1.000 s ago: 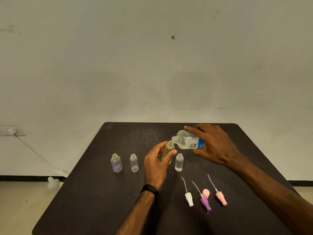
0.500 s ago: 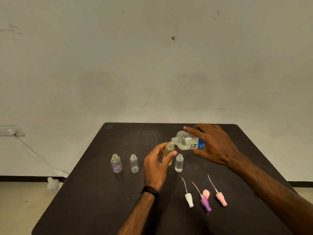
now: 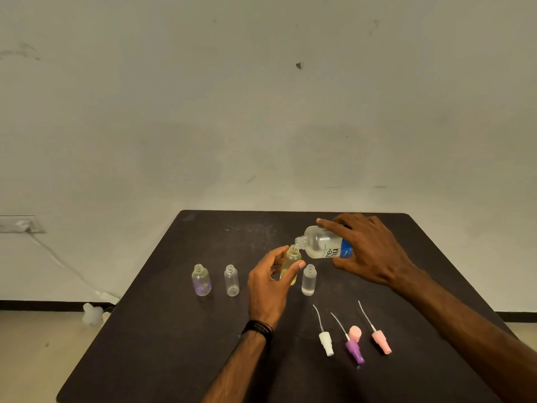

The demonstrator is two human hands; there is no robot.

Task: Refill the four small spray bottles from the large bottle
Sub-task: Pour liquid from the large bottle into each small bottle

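A: How many small bottles do you have out?

B: Four. Your left hand has thumb and fingers curled round the yellow bottle, lifted and tilted. Three stand uncapped on the table: the purple-tinted bottle far left, a clear bottle beside it, and another clear one just right of your left hand.

A: And the large bottle?

B: One. Your right hand grips the large bottle from above, fingers wrapped over its body. It lies nearly level, neck pointing left, mouth right at the yellow bottle's mouth.

A: Spray tops?

B: Three with dip tubes lie near you on the right: a white top, a purple top and a pink top. A pink cap sits touching the purple top.

A: Anything different from half a second ago?

B: Very little. Both your hands keep the same grips, the two mouths stay together, and the standing bottles and tops have not moved.
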